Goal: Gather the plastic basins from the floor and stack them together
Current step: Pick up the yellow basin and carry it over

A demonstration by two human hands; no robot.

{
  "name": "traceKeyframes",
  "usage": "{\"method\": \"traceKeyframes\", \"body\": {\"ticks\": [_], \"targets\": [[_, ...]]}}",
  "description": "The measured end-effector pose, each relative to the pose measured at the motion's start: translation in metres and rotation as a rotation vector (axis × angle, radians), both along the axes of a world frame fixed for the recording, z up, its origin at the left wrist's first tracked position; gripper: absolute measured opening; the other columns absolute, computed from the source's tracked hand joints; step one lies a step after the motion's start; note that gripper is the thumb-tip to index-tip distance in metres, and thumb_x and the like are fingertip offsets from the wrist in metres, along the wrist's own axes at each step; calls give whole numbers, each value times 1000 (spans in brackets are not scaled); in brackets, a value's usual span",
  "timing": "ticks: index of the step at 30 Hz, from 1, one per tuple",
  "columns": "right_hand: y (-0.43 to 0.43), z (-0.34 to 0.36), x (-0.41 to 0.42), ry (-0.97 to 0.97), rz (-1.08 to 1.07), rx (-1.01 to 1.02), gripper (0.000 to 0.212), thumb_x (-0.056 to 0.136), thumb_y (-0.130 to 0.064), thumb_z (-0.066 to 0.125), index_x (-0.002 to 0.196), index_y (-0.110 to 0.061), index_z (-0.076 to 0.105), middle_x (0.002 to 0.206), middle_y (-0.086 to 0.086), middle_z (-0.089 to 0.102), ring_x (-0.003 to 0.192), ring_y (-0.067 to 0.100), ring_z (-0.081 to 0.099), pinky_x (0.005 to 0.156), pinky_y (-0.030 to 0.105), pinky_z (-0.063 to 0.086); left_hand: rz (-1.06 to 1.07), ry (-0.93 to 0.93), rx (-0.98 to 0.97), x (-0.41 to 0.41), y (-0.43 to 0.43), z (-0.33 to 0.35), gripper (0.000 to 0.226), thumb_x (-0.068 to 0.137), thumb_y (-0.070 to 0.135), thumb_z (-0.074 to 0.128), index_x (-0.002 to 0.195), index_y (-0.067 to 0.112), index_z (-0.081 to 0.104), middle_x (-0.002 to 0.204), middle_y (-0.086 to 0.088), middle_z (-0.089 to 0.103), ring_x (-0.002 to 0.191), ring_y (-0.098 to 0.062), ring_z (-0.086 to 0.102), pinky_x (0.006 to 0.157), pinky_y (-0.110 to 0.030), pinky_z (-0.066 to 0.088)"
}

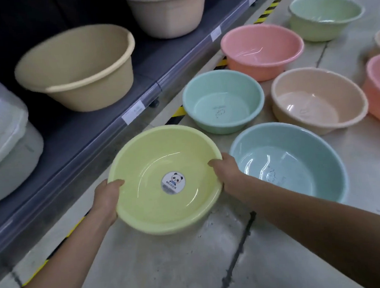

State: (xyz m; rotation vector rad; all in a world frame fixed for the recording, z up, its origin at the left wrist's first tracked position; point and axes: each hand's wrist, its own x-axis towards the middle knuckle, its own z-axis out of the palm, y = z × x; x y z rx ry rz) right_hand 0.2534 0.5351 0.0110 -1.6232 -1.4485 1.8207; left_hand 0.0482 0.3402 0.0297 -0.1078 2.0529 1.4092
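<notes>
Both hands gripping a round pale-yellow plastic basin (164,179) at lower centre of the frame.

The left hand (107,198) and right hand (226,171) are each curling around opposite rims, thumbs hooking inside; a panda sticker (172,181) is showing on the basin's bottom. On the grey concrete floor (170,269), a large pale-blue basin (289,164) is sitting just right of it, with a smaller teal basin (223,101), a beige basin (318,100) and a pink basin (262,51) lying beyond, toward upper right.
</notes>
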Motion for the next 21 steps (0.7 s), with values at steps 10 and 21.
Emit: {"method": "traceKeyframes", "body": {"ticks": [10, 21], "targets": [[81, 149, 92, 321, -227, 9, 60, 79, 14, 54, 125, -24, 59, 104, 8, 71, 95, 30, 68, 86, 49, 59, -167, 79, 130, 46, 131, 156, 28, 91, 11, 63, 118, 11, 62, 102, -9, 70, 87, -27, 68, 73, -37, 55], [146, 438, 288, 66, -469, -47, 62, 81, 14, 45, 127, -27, 53, 104, 9, 65, 86, 26, 62, 66, 39, 57, -461, -81, 22, 212, 265, 410, 33, 81, -9, 55, 109, 8, 62, 102, -18, 69, 83, -35, 66, 68, -39, 55]]}}
